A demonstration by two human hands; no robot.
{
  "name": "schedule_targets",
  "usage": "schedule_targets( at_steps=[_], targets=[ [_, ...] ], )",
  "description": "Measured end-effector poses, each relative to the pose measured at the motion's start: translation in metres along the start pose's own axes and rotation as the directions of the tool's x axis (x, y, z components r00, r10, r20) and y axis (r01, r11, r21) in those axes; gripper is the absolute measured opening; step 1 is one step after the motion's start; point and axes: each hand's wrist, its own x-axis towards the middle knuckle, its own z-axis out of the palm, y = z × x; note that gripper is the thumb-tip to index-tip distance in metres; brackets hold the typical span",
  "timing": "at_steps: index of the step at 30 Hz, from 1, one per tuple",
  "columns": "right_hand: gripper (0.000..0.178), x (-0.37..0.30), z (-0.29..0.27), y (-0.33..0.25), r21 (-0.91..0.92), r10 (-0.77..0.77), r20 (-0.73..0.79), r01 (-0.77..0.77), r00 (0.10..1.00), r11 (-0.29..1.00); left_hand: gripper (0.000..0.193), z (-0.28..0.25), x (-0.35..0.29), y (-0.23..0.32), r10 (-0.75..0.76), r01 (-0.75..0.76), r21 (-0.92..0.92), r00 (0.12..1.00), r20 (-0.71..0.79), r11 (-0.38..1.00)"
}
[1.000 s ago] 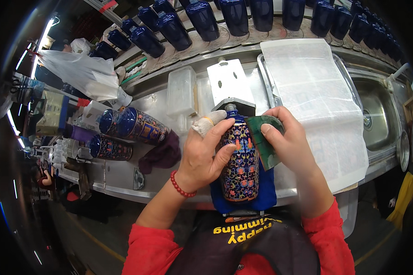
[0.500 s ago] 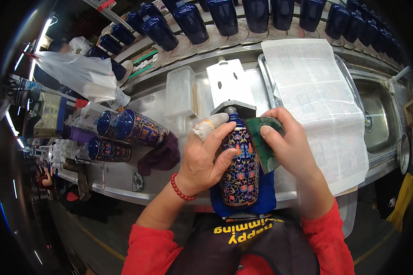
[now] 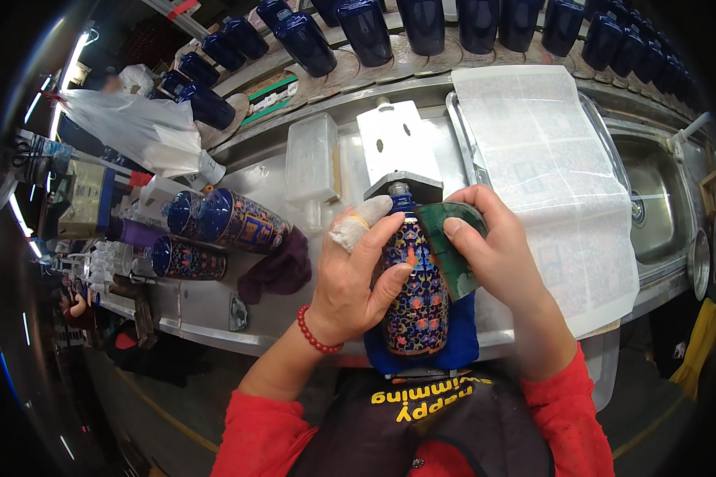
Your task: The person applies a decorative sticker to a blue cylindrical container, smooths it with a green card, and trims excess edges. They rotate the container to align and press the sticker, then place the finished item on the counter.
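A dark blue bottle (image 3: pixel 415 306) with a colourful floral pattern lies in front of me on a blue cloth (image 3: pixel 463 338), its neck toward a grey bracket. My left hand (image 3: pixel 358 274) is closed on the bottle's left side near the shoulder, the thumb resting on the pattern. One of its fingers wears a whitish fabric cover with a yellow band. My right hand (image 3: pixel 493 246) pinches a flat green scraper (image 3: pixel 447 254) between thumb and fingers. The scraper's edge lies along the bottle's right side; whether it presses there I cannot tell.
Patterned bottles (image 3: pixel 250 226) lie at left beside a purple cloth (image 3: pixel 274 266). A clear plastic box (image 3: pixel 312 159) and white plate (image 3: pixel 398 143) stand beyond my hands. White printed sheets (image 3: pixel 545 175) cover a tray at right, before a sink (image 3: pixel 652 211). Plain blue bottles (image 3: pixel 363 32) line a conveyor behind.
The conveyor's blue bottles have shifted to the right. My right hand and the green scraper have moved slightly left, the scraper turning flatter over the bottle's side. My left hand stays almost in place.
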Motion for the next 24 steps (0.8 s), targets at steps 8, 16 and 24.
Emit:
schedule_targets(
  at_steps=[8, 16, 24],
  targets=[
    [0.022, 0.000, 0.001, -0.002, 0.034, 0.055, 0.003, -0.055, 0.998, 0.998, 0.050, -0.002, -0.007, 0.000, -0.006, 0.006, 0.006, 1.000, -0.017, 1.000],
    [0.021, -0.002, -0.010, -0.005, 0.028, 0.042, -0.041, -0.041, 0.998, 0.999, 0.088, -0.003, -0.049, 0.054, -0.063, 0.019, 0.169, 0.963, 0.262, 0.986],
    [0.025, 0.003, -0.042, -0.045, -0.223, -0.184, 0.150, 0.214, 0.971, 0.951, 0.102, 0.037, -0.087, 0.028, 0.060, -0.059, 0.063, 0.998, -0.004, 0.996]
  ],
)
